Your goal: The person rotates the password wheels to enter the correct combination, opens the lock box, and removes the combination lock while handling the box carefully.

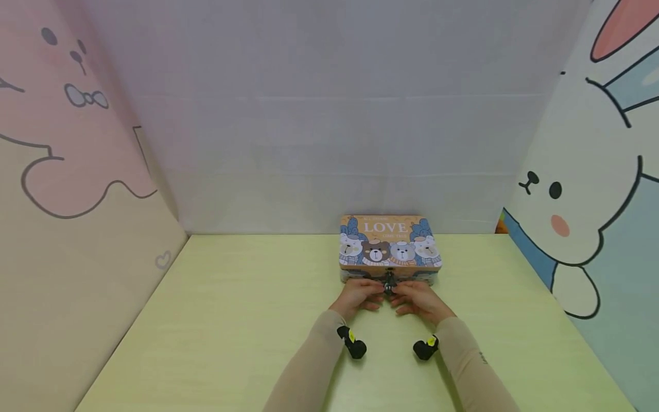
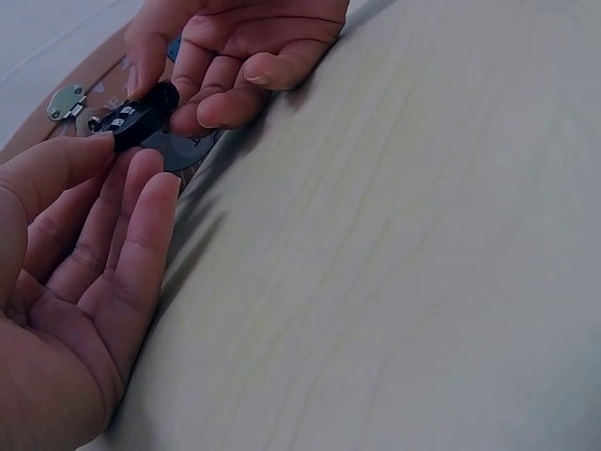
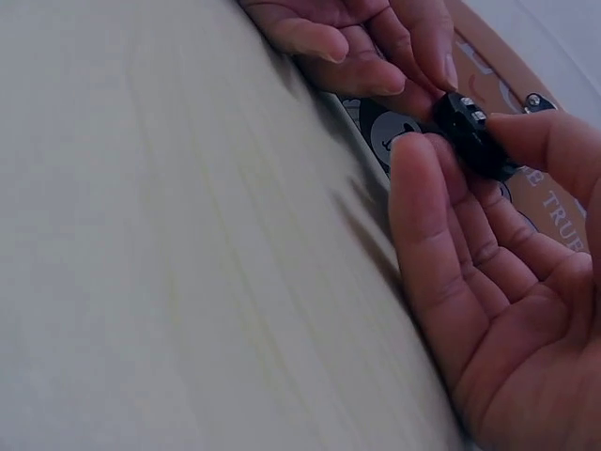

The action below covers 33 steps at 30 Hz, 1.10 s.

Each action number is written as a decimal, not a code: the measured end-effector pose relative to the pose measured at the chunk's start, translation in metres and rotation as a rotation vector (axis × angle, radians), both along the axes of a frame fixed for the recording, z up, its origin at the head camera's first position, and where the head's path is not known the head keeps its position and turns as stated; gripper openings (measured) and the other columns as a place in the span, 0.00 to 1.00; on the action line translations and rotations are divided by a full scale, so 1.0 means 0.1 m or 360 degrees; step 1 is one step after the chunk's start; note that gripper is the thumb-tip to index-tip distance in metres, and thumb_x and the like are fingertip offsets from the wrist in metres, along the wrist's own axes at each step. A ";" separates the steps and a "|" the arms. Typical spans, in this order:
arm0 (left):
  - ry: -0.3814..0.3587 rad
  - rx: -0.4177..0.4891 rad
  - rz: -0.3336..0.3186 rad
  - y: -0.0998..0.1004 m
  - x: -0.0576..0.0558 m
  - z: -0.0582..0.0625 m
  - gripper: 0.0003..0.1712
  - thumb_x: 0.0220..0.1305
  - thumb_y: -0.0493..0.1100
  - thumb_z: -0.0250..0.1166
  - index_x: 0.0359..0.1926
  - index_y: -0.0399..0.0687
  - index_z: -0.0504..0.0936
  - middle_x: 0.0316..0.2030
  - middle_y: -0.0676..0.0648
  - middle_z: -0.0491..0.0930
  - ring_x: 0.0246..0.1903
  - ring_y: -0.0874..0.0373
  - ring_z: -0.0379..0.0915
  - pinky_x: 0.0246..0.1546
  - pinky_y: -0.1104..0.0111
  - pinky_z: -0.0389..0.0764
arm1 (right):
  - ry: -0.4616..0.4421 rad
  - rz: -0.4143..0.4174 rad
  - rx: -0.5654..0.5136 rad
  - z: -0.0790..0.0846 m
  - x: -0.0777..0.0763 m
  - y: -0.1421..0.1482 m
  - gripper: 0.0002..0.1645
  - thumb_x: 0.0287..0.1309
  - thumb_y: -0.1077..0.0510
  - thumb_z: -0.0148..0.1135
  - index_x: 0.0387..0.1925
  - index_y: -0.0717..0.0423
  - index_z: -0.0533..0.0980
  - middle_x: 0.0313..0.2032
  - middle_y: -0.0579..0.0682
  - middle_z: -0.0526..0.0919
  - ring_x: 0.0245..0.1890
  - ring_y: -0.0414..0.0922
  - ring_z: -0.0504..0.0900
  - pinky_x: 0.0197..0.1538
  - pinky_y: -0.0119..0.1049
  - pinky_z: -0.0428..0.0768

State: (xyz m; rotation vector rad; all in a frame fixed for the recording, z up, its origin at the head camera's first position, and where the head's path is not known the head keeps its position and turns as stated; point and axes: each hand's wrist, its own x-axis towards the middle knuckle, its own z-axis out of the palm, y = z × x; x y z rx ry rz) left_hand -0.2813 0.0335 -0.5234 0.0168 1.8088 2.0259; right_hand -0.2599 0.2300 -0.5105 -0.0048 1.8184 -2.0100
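Observation:
A small black combination padlock [image 1: 389, 284] with pale number wheels hangs at the front clasp of a tin box [image 1: 390, 252]. The lid carries cartoon bears and the word LOVE. My left hand [image 1: 362, 295] pinches the padlock from the left, thumb on its edge near the wheels in the left wrist view. From the other side, my right hand [image 1: 419, 299] holds the same padlock [image 3: 472, 139] between thumb and fingers. A metal latch plate [image 2: 68, 101] shows on the box beside the padlock. Fingers hide part of the lock body.
The box stands at the back of a pale yellow-green table [image 1: 247, 309], close to a whitish back wall [image 1: 309, 143]. Side panels with cartoon drawings, such as a rabbit [image 1: 576, 206], flank the table. A black wrist camera [image 1: 355, 346] sits on each sleeve.

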 end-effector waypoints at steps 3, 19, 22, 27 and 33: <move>0.0004 0.0015 0.0004 0.00 0.00 -0.02 0.14 0.65 0.33 0.66 0.50 0.30 0.84 0.38 0.41 0.86 0.28 0.59 0.81 0.27 0.68 0.86 | -0.0008 -0.0003 0.0003 -0.02 -0.01 0.00 0.13 0.72 0.63 0.52 0.47 0.69 0.77 0.33 0.52 0.84 0.31 0.42 0.85 0.33 0.34 0.87; -0.0020 0.0033 0.0010 0.00 -0.05 -0.07 0.13 0.64 0.33 0.67 0.49 0.31 0.85 0.35 0.41 0.86 0.27 0.59 0.82 0.27 0.67 0.87 | 0.0011 0.0026 0.0030 -0.03 -0.04 0.00 0.13 0.74 0.62 0.49 0.43 0.66 0.78 0.33 0.53 0.82 0.32 0.42 0.85 0.36 0.37 0.88; -0.0004 0.0040 -0.0005 -0.01 -0.04 -0.07 0.13 0.64 0.33 0.67 0.49 0.32 0.85 0.36 0.39 0.86 0.29 0.57 0.83 0.30 0.65 0.88 | 0.0042 0.0052 0.0010 -0.04 -0.03 0.01 0.13 0.72 0.60 0.52 0.43 0.67 0.78 0.34 0.53 0.82 0.32 0.42 0.85 0.37 0.38 0.88; 0.0051 0.0058 -0.0034 -0.03 -0.02 -0.05 0.11 0.65 0.34 0.67 0.47 0.33 0.86 0.36 0.40 0.86 0.30 0.56 0.84 0.31 0.63 0.88 | 0.0096 0.0126 -0.0065 -0.02 -0.01 0.03 0.15 0.69 0.54 0.58 0.42 0.65 0.79 0.33 0.53 0.82 0.33 0.42 0.85 0.37 0.36 0.88; -0.0012 0.0060 -0.0004 -0.01 -0.04 -0.05 0.14 0.66 0.33 0.65 0.50 0.30 0.84 0.36 0.40 0.86 0.28 0.58 0.82 0.29 0.65 0.87 | 0.0014 0.0055 0.0061 -0.02 -0.03 -0.01 0.16 0.72 0.57 0.52 0.45 0.69 0.77 0.33 0.52 0.82 0.32 0.42 0.85 0.37 0.36 0.88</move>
